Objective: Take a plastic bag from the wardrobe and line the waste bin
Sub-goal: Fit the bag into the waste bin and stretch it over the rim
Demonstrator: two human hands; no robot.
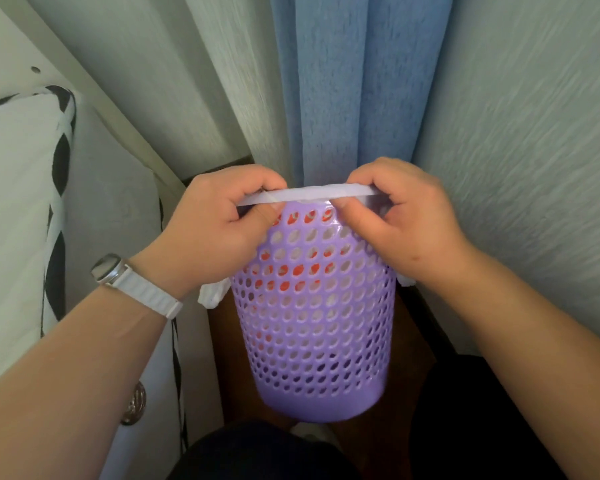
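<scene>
A purple perforated waste bin stands on the brown floor in front of me. A thin white plastic bag with red print lies inside it; its edge is stretched over the near rim and its handles hang out at both sides. My left hand pinches the bag's edge at the rim's left. My right hand pinches it at the rim's right. The far rim is hidden behind my hands.
A bed with a white and black patterned cover runs along the left. A blue curtain hangs behind the bin, and a textured pale wall closes in on the right. My dark-clothed legs are at the bottom.
</scene>
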